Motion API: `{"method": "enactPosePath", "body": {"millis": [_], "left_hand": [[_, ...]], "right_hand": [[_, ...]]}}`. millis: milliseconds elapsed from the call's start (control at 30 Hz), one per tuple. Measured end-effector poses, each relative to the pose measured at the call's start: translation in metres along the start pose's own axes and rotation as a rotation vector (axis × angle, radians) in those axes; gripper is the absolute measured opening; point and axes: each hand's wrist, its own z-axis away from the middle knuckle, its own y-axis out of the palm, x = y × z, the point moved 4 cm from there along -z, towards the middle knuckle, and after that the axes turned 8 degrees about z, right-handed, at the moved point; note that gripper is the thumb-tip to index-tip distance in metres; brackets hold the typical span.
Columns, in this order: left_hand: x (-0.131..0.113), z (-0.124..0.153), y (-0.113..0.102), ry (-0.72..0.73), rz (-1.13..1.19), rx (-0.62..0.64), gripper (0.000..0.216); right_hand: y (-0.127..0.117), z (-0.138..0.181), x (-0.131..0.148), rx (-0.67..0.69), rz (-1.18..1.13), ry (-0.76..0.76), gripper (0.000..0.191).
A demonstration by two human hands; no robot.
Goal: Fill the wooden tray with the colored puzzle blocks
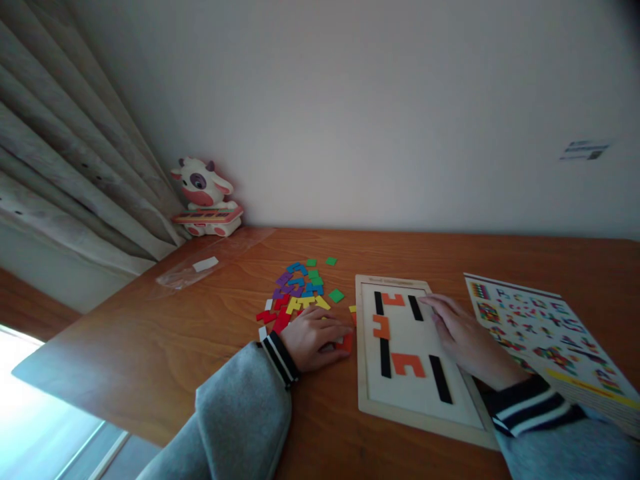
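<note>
My left hand [320,335] rests on the table beside the pile of coloured pieces, its thumb and fingers closed about an orange puzzle piece [345,343] that is partly hidden. My right hand [463,333] lies over the right side of the wooden puzzle board [364,393], fingers stretched out, their tips by a black bar piece [415,308]. On the board are several black bars and three orange pieces, among them a notched orange piece [408,365] low in the middle. Red pieces [281,320] and yellow pieces [294,305] lie just beyond my left hand.
Purple, blue and green pieces [337,295] spread farther back. A printed pattern sheet [540,320] lies right of the board, partly under my right arm. At the back left stand a toy cow with a keyboard [207,200] and a clear plastic bag [187,273].
</note>
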Motion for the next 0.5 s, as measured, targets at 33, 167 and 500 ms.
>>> {"method": "enactPosePath", "body": {"millis": [33, 167, 500], "left_hand": [[0.001, 0.001, 0.000, 0.004, 0.000, -0.008, 0.037], [0.006, 0.003, -0.005, 0.047, -0.058, -0.077, 0.028], [0.008, -0.005, -0.007, -0.059, -0.234, -0.204, 0.033]], "right_hand": [[0.001, 0.000, 0.001, -0.003, -0.001, -0.003, 0.038], [0.007, 0.002, 0.012, -0.036, -0.018, -0.005, 0.041], [-0.018, -0.003, 0.055, -0.087, -0.071, -0.051, 0.035]]}}
